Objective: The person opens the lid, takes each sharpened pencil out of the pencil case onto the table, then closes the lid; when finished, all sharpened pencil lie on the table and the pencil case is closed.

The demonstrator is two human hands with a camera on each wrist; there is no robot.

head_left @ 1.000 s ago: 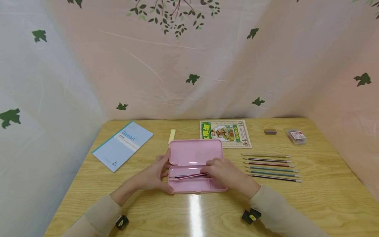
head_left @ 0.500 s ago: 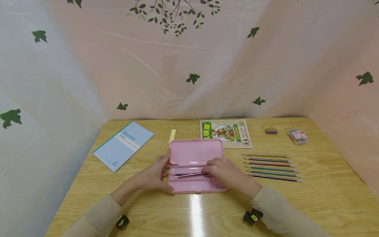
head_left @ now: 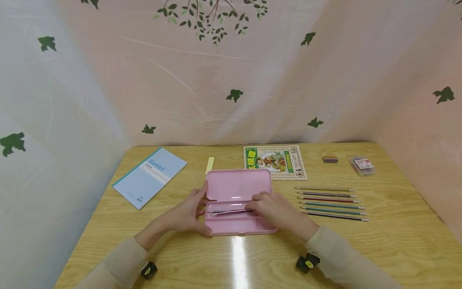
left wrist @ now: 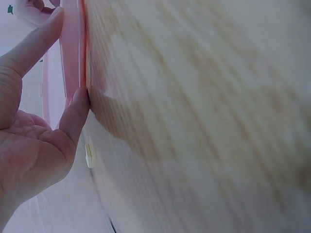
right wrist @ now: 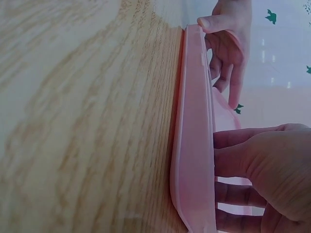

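Lying open near the front edge of the pale wooden table [head_left: 397, 241], the pink plastic pencil case [head_left: 238, 196] has its left end gripped by the left hand [head_left: 187, 214], thumb and fingers curled round it. The right hand [head_left: 278, 210] rests in the tray, its fingers over two thin pencils [head_left: 227, 211]; whether it pinches them I cannot tell. Six more striped pencils [head_left: 330, 202] lie in a row towards the right edge.

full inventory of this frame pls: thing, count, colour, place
pencil case: 1, pink, open, table centre
pencils in case: at least 2, dark and pink, in the base
loose pencils: 6, mixed colours, in a row right of the case
notebook: 1, light blue, back left
sticky pad: 1, pale yellow, behind the case
booklet: 1, green and cream, back centre
eraser: 1, dark, back right
clear box: 1, far right
table: 1, light wood
left hand: holds the case's left end
right hand: fingers on the pencils in case
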